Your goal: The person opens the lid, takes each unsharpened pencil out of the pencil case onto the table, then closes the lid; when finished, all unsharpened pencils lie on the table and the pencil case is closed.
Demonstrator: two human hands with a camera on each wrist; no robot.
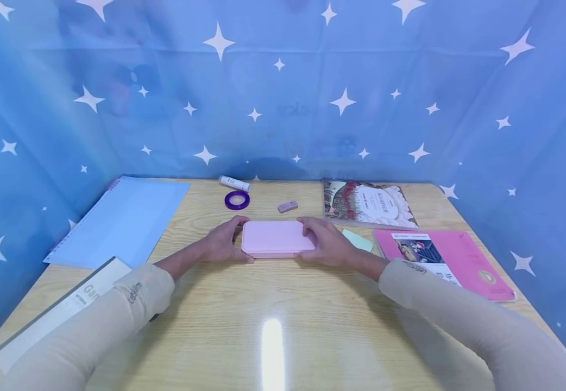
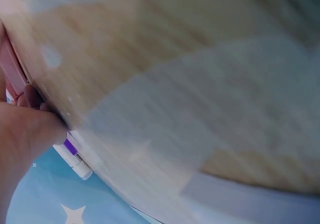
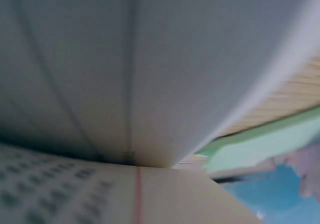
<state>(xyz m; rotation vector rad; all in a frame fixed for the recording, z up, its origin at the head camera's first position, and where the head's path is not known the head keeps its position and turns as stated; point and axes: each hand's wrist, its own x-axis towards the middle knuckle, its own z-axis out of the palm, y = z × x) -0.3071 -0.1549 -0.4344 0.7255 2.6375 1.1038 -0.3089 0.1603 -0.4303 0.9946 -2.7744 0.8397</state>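
Note:
A pink pencil case (image 1: 275, 237) with rounded corners lies flat near the middle of the wooden table, its lid down. My left hand (image 1: 221, 241) grips its left end, thumb at the near side and fingers at the far side. At the right end my right hand (image 1: 329, 243) holds it, fingers over the top corner and thumb along the front. In the left wrist view, the left hand (image 2: 30, 139) shows at the edge beside the case's pink side (image 2: 12, 71). Blurred pale surfaces and printed text close to the lens fill most of the right wrist view.
Behind the case are a purple tape roll (image 1: 237, 200), a white tube (image 1: 235, 183) and a small eraser (image 1: 287, 206). A blue folder (image 1: 121, 217) and white notebook (image 1: 75, 304) lie left. Right are green paper (image 1: 358, 240), a patterned book (image 1: 368, 203) and a pink book (image 1: 473, 260).

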